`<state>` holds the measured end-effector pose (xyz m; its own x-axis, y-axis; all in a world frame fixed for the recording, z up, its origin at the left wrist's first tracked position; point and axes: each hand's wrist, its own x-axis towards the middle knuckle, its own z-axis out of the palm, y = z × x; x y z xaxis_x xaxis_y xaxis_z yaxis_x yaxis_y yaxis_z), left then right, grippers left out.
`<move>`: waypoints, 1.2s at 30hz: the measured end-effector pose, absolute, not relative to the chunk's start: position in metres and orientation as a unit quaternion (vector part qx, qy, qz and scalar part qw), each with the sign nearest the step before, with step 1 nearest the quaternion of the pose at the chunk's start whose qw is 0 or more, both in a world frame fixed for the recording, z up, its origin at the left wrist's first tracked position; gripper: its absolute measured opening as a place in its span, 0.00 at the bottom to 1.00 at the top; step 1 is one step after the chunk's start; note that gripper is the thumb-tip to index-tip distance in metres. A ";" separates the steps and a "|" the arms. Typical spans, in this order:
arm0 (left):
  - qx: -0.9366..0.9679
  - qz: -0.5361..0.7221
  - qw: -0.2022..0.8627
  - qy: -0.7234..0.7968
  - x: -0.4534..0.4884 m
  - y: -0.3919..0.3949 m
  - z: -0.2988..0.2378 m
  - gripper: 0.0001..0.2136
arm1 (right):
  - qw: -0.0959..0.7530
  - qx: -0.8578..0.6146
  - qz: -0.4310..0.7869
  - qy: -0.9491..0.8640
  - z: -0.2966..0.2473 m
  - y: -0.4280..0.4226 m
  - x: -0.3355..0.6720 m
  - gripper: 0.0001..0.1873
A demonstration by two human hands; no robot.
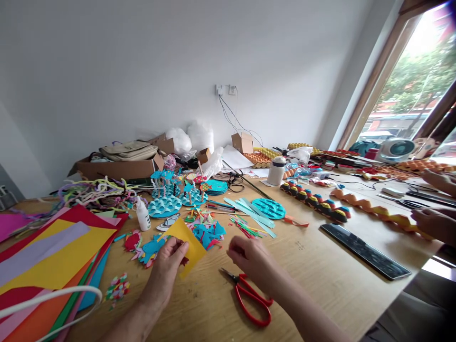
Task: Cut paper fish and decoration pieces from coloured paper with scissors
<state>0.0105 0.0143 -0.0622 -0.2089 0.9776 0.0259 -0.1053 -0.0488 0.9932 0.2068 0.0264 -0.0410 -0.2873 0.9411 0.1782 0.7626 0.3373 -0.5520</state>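
Between the thumb and fingers of my left hand (171, 261) is a piece of yellow paper (194, 251), tilted up above the table. My right hand (247, 254) hovers to the right of the paper, apart from it, with its fingers curled closed; whatever they may hold is hidden. Scissors with red handles (251, 301) lie on the table just below my right hand. Ahead of my hands are blue paper cutouts (153, 249), thin coloured paper strips (245, 228) and pale blue strips (254, 213).
Coloured paper sheets (89, 251) are stacked at left, near a white glue bottle (143, 214). Turquoise egg-carton discs (164, 206) stand further back. A tablet (365, 251) lies at right. Another person's hands (436, 221) are at the far right edge.
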 end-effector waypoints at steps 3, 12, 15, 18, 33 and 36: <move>0.458 0.561 0.473 0.502 0.018 0.010 -0.064 0.07 | 0.074 -0.574 0.134 -0.804 -0.042 0.001 0.226 0.05; 0.545 0.484 0.496 0.472 0.031 -0.007 -0.067 0.06 | -0.007 -0.626 0.118 -0.771 -0.073 -0.014 0.220 0.09; 0.542 0.494 0.488 0.473 0.030 -0.007 -0.063 0.06 | 0.045 -0.633 0.144 -0.759 -0.073 -0.012 0.228 0.07; 0.531 0.512 0.479 0.476 0.027 -0.004 -0.059 0.07 | 0.167 -0.624 0.217 -0.732 -0.067 -0.013 0.236 0.06; 0.511 0.522 0.477 0.490 0.022 -0.001 -0.049 0.08 | 0.441 -0.444 0.559 -0.544 -0.039 -0.005 0.174 0.11; 0.503 0.536 0.483 0.476 0.021 -0.003 -0.047 0.10 | 0.454 -0.457 0.547 -0.535 -0.042 0.001 0.167 0.08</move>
